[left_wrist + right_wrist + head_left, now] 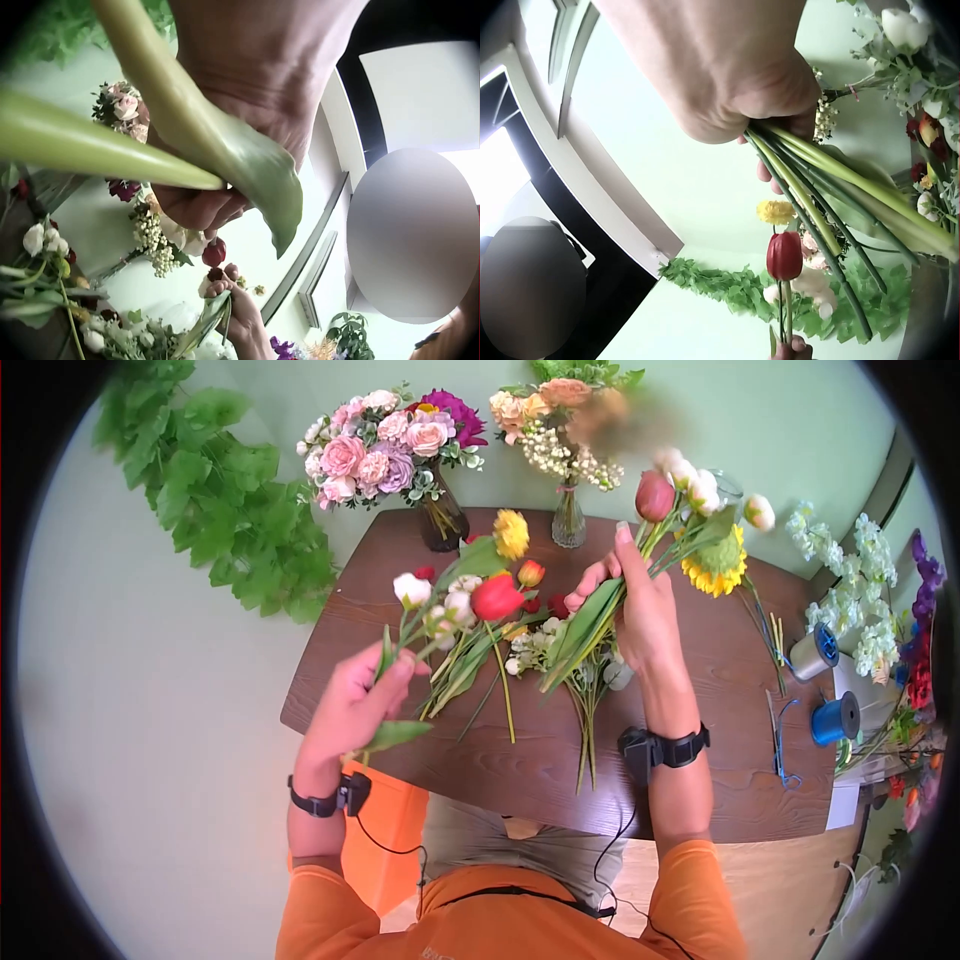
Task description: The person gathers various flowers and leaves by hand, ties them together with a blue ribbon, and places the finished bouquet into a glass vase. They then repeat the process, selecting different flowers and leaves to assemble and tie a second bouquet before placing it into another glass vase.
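My left hand point(362, 695) grips the stems of a red tulip point(497, 598), a yellow flower point(511, 534) and white blooms point(412, 590) over the table's left side. In the left wrist view, a thick green stem point(97, 146) and a leaf point(277, 195) run close past that hand. My right hand point(645, 610) holds a bunch by its stems, thumb pointing up. This bunch carries a dusky red tulip point(655, 497), white buds point(704, 492) and a sunflower point(716, 565). Its green stems point(817, 195) fan out below the right hand in the right wrist view.
Loose stems point(585, 730) and white blossoms point(535, 650) lie on the brown table point(440, 760). Behind stand two vases point(443, 520) of flowers. Ribbon spools, one silver point(812, 653) and one blue point(835, 719), sit at the right edge. An orange box point(385, 830) is below left.
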Action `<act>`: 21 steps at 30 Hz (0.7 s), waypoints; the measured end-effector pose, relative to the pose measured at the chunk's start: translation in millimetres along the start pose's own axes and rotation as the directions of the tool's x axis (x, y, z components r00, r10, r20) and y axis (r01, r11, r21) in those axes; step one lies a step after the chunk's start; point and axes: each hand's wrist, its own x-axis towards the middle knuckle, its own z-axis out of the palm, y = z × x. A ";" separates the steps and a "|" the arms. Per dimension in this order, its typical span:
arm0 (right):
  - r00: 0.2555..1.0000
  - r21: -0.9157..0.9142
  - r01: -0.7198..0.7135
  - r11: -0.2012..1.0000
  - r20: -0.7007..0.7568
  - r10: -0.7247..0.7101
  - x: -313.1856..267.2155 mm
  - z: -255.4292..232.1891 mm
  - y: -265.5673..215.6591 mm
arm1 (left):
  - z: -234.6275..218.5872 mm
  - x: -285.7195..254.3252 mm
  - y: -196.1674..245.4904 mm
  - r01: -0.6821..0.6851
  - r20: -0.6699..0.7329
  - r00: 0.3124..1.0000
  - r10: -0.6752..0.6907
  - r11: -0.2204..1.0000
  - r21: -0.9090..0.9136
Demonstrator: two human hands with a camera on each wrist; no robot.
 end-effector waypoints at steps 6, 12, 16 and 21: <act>1.000 -0.051 0.020 0.998 -0.014 -0.021 -3.0 0.9 -4.1 | -36.0 40.0 -14.5 -0.094 -0.110 0.988 0.111 0.984 0.148; 0.996 -0.095 -0.030 0.995 0.078 0.038 -4.6 12.6 6.5 | -47.4 58.3 -10.3 -0.232 -0.316 0.938 0.142 0.935 -0.268; 0.984 -0.144 -0.024 0.989 0.170 0.049 -8.7 21.4 17.4 | -12.1 75.6 1.0 -0.339 -0.350 0.922 0.165 0.781 -0.524; 0.979 -0.278 0.103 0.955 0.197 -0.048 -13.3 31.3 33.3 | 67.9 98.9 -3.3 -0.300 -0.215 0.951 0.223 0.833 -0.465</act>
